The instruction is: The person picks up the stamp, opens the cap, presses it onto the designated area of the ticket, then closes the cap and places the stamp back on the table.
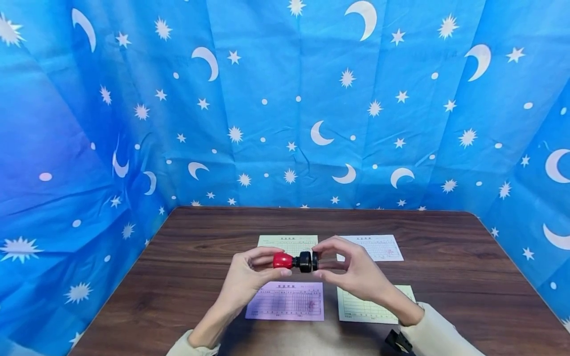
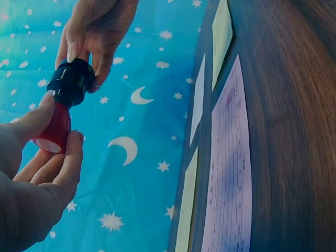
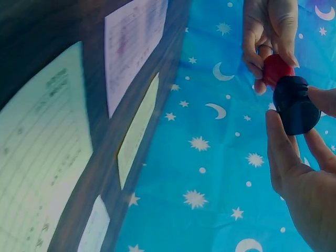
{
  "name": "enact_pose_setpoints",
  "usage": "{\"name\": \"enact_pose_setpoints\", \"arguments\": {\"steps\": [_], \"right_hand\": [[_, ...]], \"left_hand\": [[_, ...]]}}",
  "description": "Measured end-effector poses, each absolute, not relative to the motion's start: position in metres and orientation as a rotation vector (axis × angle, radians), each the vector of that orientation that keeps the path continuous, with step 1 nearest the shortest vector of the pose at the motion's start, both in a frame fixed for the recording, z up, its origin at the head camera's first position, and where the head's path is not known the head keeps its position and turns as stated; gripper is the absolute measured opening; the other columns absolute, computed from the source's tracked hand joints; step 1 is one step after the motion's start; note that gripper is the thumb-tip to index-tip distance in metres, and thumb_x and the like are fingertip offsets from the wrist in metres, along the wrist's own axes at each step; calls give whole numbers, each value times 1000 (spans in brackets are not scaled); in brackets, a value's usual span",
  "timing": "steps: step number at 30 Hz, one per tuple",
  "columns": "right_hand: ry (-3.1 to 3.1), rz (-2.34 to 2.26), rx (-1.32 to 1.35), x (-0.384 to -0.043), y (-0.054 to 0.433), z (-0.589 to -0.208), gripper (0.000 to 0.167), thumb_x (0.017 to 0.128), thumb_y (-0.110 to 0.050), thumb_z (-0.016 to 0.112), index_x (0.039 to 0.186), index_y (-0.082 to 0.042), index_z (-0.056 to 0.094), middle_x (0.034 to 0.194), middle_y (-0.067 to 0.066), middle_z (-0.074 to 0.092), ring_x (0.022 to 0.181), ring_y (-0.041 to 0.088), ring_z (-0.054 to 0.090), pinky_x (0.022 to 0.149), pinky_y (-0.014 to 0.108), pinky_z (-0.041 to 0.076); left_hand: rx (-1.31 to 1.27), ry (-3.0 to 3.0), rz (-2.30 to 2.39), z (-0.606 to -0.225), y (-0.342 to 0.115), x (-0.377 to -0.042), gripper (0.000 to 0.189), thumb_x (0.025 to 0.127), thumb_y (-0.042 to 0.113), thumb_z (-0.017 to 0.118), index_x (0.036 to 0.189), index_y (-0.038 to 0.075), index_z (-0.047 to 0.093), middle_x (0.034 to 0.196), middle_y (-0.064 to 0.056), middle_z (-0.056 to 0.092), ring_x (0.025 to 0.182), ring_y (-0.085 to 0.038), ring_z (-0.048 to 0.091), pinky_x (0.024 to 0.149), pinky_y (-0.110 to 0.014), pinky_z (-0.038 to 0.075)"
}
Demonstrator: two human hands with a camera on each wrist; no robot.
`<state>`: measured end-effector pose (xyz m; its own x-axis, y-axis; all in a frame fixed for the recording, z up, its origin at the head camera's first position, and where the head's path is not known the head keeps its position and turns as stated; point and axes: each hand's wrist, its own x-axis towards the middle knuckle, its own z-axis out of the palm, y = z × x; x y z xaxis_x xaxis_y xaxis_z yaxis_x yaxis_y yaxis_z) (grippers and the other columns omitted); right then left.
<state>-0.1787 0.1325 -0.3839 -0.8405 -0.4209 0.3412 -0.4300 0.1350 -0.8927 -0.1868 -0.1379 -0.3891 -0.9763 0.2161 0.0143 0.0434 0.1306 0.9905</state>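
A hand stamp with a red handle (image 1: 282, 260) and a black base (image 1: 305, 262) is held sideways above the table. My left hand (image 1: 249, 269) pinches the red handle between thumb and fingers. At the other end, my right hand (image 1: 352, 264) grips the round black cap (image 1: 315, 261) by its edges. A thin light line shows between cap and base in the head view. From the right wrist, the black end (image 3: 297, 107) appears between my right thumb and fingers, in line with the red handle (image 3: 276, 70).
Several printed slips lie on the dark wood table (image 1: 178, 277): a purple one (image 1: 285, 304) with a red mark, a white one (image 1: 378, 244) also marked red, a pale green one (image 1: 285, 241) at the back and another (image 1: 362, 306) partly under my right forearm. A blue star-patterned curtain (image 1: 285, 113) surrounds the table.
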Motion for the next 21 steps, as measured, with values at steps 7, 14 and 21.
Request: {"name": "enact_pose_setpoints", "arguments": {"steps": [7,14,21], "right_hand": [[-2349,1921,881,-174,141,-390,40,91,-9,82,129,-12,68,126,14,64,109,27,74,92,33,63],[-2327,1960,887,-171,142,-393,41,92,-7,81,130,-11,68,127,16,63,110,30,74,93,35,62],[-2285,1964,890,-169,141,-397,41,91,-6,81,130,-6,69,123,18,65,110,17,75,93,34,62]], "left_hand": [[309,2232,1924,-390,-126,-185,56,77,16,95,125,1,71,113,-17,80,99,-22,80,83,-27,63],[354,2236,1911,-390,-125,-184,52,76,14,95,121,1,72,112,-19,80,98,-26,80,83,-29,64],[320,2306,1894,-386,-122,-182,50,72,12,97,117,5,77,108,-17,81,94,-26,81,81,-30,64]]}}
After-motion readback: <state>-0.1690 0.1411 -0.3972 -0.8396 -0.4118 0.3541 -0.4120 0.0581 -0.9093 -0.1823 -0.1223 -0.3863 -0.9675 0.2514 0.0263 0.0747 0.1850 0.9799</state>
